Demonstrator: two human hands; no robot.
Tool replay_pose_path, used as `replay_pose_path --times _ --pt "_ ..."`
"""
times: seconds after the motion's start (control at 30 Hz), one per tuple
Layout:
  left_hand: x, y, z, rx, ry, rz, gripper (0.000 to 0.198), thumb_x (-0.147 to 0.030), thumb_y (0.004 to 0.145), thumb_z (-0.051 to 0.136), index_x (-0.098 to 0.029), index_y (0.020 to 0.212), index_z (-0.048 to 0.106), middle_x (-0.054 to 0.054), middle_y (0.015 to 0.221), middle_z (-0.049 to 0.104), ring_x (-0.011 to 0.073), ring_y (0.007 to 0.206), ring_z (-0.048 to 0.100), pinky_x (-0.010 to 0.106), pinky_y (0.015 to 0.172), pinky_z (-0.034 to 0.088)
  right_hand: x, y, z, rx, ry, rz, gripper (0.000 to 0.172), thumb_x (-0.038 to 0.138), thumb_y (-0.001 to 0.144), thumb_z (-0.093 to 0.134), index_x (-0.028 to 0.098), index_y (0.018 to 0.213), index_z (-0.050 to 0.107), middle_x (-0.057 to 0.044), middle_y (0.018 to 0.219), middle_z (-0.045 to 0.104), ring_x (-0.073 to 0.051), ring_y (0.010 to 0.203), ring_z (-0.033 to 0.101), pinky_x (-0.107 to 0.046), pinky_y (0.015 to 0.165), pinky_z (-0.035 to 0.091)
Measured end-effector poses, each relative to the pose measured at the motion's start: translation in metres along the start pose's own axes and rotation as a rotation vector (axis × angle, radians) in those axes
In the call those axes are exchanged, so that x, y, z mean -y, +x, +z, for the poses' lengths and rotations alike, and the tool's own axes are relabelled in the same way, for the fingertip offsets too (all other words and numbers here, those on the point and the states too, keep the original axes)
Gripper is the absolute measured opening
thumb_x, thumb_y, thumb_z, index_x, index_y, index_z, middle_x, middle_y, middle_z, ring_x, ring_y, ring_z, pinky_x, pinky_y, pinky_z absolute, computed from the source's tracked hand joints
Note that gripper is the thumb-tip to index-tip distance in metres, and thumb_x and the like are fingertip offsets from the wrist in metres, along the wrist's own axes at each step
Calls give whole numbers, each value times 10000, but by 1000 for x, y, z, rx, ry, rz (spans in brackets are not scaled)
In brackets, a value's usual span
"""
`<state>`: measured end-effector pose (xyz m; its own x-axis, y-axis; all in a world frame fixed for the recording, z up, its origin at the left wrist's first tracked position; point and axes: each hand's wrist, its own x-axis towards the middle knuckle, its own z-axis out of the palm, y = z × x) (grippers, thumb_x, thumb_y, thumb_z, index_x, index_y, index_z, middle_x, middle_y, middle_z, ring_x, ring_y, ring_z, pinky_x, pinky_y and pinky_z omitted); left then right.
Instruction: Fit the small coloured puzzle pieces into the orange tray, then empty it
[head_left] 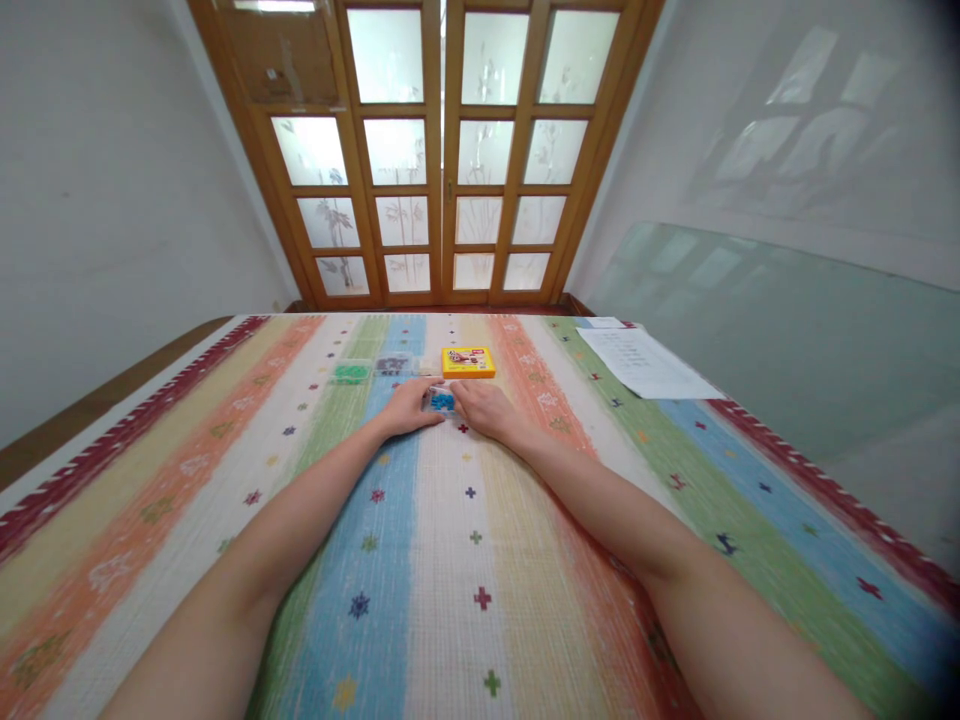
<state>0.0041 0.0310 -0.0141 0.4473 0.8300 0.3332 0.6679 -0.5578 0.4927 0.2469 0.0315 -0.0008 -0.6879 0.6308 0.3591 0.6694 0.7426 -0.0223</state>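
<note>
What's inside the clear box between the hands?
Small blue pieces show inside the clear box. The left hand and right hand partly cover its sides; anything behind them can't be seen.

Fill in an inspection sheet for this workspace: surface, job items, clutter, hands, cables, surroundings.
Surface: striped, patterned tablecloth.
Job's things: clear container of blue pieces, between the hands; beyond it, clear container of green pieces, clear container of dark pieces and yellow box.
Clutter: printed paper sheet, far right.
Hands: left hand curls round the blue pieces' container; right hand at its right side, grip unclear.
Cables: nothing seen.
Surroundings: wood-framed glass doors ahead; pale walls both sides.
</note>
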Motion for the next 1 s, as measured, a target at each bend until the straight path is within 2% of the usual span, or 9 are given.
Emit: replay_pose_path --times 0.17,0.33,0.4,0.5,0.6,0.7,0.8,0.9,1.0 --pt "2 0 3 -15 -58 6 889 -399 803 803 -227 1597 444 142 1538 568 320 1348 584 501 1175 441 -2 -3 -6 -57 57 108 250 290 1079 471 186 1233 638 -135 1202 724 -255 1088 668 -345 928 502" --pt "-1 1 6 -52 -192 -8 877 -347 888 685 -226 1670 308 124 1653 451 287 1501 465 457 1255 369 -10 -9 -8 -149 136 182 366 269 1090 406 178 1386 600 -139 1327 708 -259 1174 673 -366 994 518" --pt "-4 3 6 -44 -214 -55 846 -369 939 632 -244 1689 262 101 1641 476 277 1506 468 437 1247 384 -9 -9 -7 -181 152 206 399 266 1092 375 184 1418 589 -139 1342 707 -264 1201 669 -381 1016 523" --pt "-9 4 6 -63 -193 -114 759 -411 1001 563 -274 1688 273 71 1577 559 270 1494 490 423 1231 403 -6 -7 -6 -197 164 239 427 258 1087 355 197 1441 587 -140 1345 711 -275 1212 671 -404 1028 532" --pt "-10 5 7 -103 -221 -138 713 -421 1025 523 -271 1683 293 74 1587 548 264 1484 500 422 1221 420 -3 -6 -7 -218 196 240 452 263 1087 336 180 1462 574 -153 1384 691 -285 1234 667 -420 1042 533" --pt "-5 6 9 -126 -312 -136 720 -409 1016 518 -263 1682 288 76 1595 535 247 1392 583 428 1170 483 -2 -6 -10 -279 257 271 475 273 1089 319 202 1507 535 -129 1459 649 -270 1262 659 -408 1055 531" --pt "2 7 11 -155 -395 -137 731 -383 996 542 -235 1674 311 92 1446 656 228 1197 687 416 1064 560 -2 -9 -11 -316 314 320 481 289 1087 312 230 1510 534 -103 1430 671 -258 1214 682 -396 1024 547" --pt "9 7 9 -181 -421 -151 721 -375 973 572 -230 1649 368 83 1320 717 208 1071 713 396 996 584 -3 -10 -11 -304 332 323 481 298 1064 348 208 1488 554 -118 1366 701 -272 1164 693 -408 1002 554" --pt "10 6 4 -200 -403 -137 697 -376 958 581 -220 1618 418 74 1314 718 197 1020 712 395 983 586 -4 -11 -9 -293 318 323 479 285 1027 389 191 1459 574 -133 1300 724 -291 1134 691 -423 999 547"
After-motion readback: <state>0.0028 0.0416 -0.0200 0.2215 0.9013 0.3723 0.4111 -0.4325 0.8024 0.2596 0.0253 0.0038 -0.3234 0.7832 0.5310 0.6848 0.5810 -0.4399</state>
